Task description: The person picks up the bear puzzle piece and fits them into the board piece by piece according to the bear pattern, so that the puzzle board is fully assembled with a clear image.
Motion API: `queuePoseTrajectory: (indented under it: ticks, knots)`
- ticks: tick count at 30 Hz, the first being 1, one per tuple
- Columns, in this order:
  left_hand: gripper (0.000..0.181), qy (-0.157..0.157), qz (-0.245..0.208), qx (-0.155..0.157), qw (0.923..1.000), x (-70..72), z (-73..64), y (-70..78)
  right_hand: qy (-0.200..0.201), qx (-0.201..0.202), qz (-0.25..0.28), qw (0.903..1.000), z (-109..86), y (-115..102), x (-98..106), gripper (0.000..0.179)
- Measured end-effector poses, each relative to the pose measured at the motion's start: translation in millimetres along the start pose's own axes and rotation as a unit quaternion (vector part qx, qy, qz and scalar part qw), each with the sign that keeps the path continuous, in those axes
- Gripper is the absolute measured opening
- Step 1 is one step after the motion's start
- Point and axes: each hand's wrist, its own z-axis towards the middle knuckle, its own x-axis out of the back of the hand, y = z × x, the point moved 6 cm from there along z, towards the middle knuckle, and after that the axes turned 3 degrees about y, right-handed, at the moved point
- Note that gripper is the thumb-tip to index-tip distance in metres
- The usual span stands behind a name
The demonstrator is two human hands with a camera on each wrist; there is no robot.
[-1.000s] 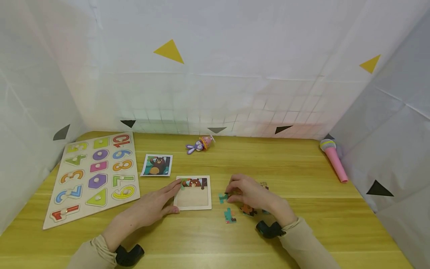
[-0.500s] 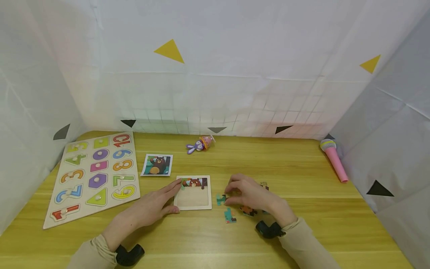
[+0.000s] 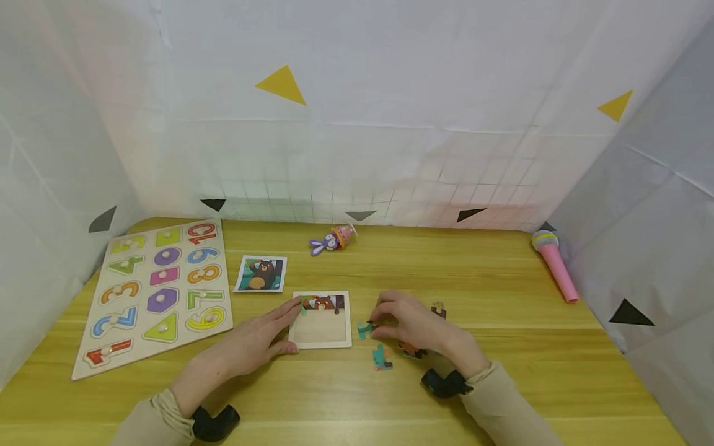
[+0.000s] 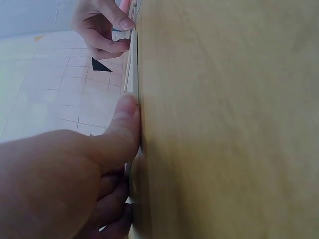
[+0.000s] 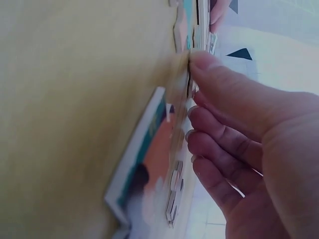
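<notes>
While the left hand, fingers spread, steadies the puzzle frame, the right hand should keep its pinched jigsaw piece level.

On the table, at far left, a number board; just right of it, a card. Before the card and to its right, a frame, with joined pieces in its back part and the left hand at its left edge. Well behind the frame, near the back cloth, a rabbit toy. Right of the frame, a puzzle piece at the fingertips of the right hand; before that, a second piece. Farther right, other pieces, partly behind the right hand. At far right, toward the back, a microphone.
</notes>
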Motion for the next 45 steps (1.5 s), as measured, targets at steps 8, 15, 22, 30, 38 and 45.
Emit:
queuePoseTrajectory:
  ticks: [8,15,22,30,38,45]
  knots:
    - [0.075,-0.002,-0.004,0.006,1.0,0.2,0.5,-0.5,0.003,-0.013,0.049,0.9987,1.4,-4,6,0.017]
    - [0.074,0.007,-0.005,0.002,1.0,4.2,0.7,-1.1,0.014,0.004,0.022,0.9996,29.8,-36,2,0.017]
    - [0.074,0.007,-0.004,-0.003,1.0,3.7,0.3,-1.6,-0.021,0.016,0.007,0.9996,56.7,-60,-17,0.021]
    - [0.075,0.009,-0.008,-0.019,0.9997,5.0,0.9,-0.7,-0.005,0.021,-0.027,0.9994,77.2,-74,-27,0.021]
    - [0.077,0.006,-0.012,-0.012,0.9998,5.0,1.8,0.9,0.031,0.016,-0.066,0.9972,85.0,-73,-35,0.02]
    - [0.077,0.005,-0.01,-0.012,0.9999,4.9,2.1,0.4,0.039,0.005,-0.066,0.997,85.6,-71,-39,0.019]
